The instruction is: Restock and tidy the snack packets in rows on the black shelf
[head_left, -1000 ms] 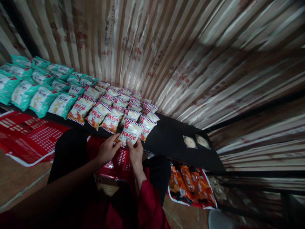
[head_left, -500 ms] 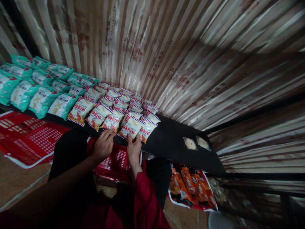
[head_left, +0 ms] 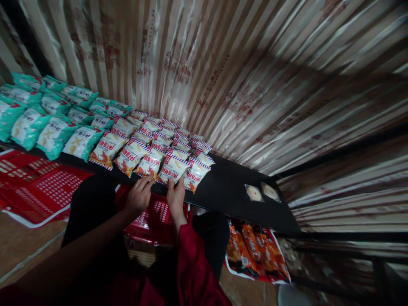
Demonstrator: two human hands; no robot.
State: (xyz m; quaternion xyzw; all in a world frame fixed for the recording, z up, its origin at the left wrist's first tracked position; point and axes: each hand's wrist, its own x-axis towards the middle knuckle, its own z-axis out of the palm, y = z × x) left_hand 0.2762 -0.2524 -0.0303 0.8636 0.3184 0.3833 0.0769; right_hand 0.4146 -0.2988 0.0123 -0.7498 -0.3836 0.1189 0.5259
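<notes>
Snack packet (head_left: 172, 168) — right hand (head_left: 176, 198) touches its edge.

Packs (head_left: 172, 168) are lying in rows on the counter (head_left: 229, 193), filling its left half; two pouches (head_left: 262, 192) are sitting to their right, a basket (head_left: 47, 187) lying below.

Teal snack packets (head_left: 47, 134) are seen beside white packets (head_left: 174, 168) edged in red-and-blue stripes, on a black counter (head_left: 229, 193); red baskets (head_left: 35, 187) and orange packets (head_left: 255, 250) lie below.
</notes>
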